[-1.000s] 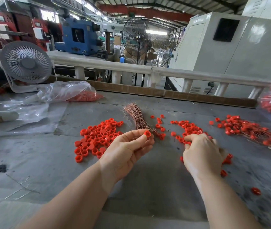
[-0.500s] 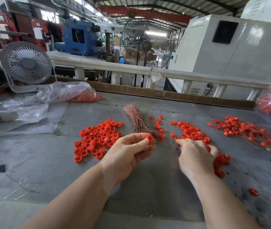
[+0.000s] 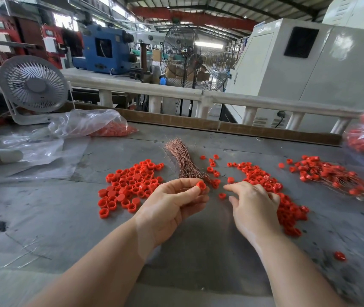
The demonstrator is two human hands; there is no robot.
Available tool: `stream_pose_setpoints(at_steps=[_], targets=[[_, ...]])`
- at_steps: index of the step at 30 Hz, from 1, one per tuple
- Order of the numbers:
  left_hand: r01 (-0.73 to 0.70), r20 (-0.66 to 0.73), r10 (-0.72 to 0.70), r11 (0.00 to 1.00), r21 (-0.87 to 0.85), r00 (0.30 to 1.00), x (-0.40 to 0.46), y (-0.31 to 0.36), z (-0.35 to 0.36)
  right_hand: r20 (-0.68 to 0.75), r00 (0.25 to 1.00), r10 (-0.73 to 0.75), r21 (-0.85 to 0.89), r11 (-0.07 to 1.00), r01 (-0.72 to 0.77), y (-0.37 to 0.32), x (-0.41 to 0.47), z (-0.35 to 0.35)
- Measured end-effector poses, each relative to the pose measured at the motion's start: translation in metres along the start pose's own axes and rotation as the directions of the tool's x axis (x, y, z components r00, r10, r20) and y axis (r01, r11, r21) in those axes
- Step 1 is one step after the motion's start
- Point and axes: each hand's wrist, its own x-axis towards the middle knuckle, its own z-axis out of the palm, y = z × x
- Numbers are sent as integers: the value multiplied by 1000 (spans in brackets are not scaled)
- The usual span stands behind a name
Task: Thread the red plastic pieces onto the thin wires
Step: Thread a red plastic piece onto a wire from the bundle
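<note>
On grey surface (image 3: 43, 218), mid-front: red cap (image 3: 201, 185) pinched at fingertips of left hand (image 3: 174, 204), copper wire bundle (image 3: 183, 160) fanning out just behind. Right hand (image 3: 254, 204) palm-down, fingers spread loose over middle pile of red pieces (image 3: 287, 204), gripping nothing. Bigger pile (image 3: 130, 185) left; threaded wires (image 3: 336, 176) far right. White fan (image 3: 34, 85) at back-left.

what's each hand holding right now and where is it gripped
Left hand pinches one red cap by its sides, thumb and fingertip. Right hand holds nothing, fingers spread over the table.
</note>
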Motion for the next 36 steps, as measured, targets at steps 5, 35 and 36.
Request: stream_pose_setpoints(at_steps=[5,35,36], targets=[[2,18,-2,1000,4,1000,0,0,-1,58,995,-83,-7,996,83,-5,-3,0],[-15,111,23,997,-69,994,-1,7,-2,-112,994,-6,914,391,106,-39,-13,-28],[-16,113,24,997,-72,993,-2,7,-2,-114,993,-7,914,390,108,-40,-13,-28]])
